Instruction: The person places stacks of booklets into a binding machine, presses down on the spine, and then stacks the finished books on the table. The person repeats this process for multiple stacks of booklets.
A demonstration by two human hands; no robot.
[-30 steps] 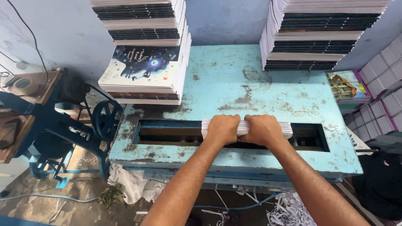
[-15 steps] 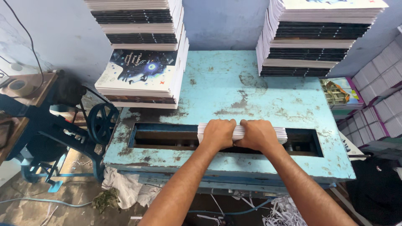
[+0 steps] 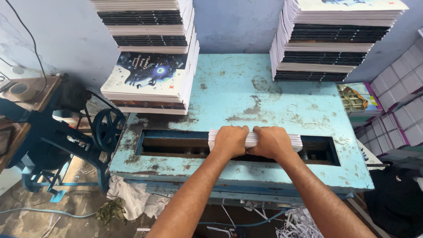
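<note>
hands (image 3: 251, 142) gripping white booklets (image 3: 293, 141) (over slot (image 3: 176, 145))

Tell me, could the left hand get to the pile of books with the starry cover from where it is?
Probably yes. The left hand grips the white book bundle over the slot, and the bare blue table between it and the starry-cover pile holds nothing in the way.

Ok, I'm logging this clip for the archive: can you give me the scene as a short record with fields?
left hand: grips white paper bundle
right hand: grips same bundle, beside the left
bundle: lies across the long slot
surface: worn turquoise metal table
left stack: books, dark starry cover on a lower step
right stack: books
floor: paper strips, rags
</note>
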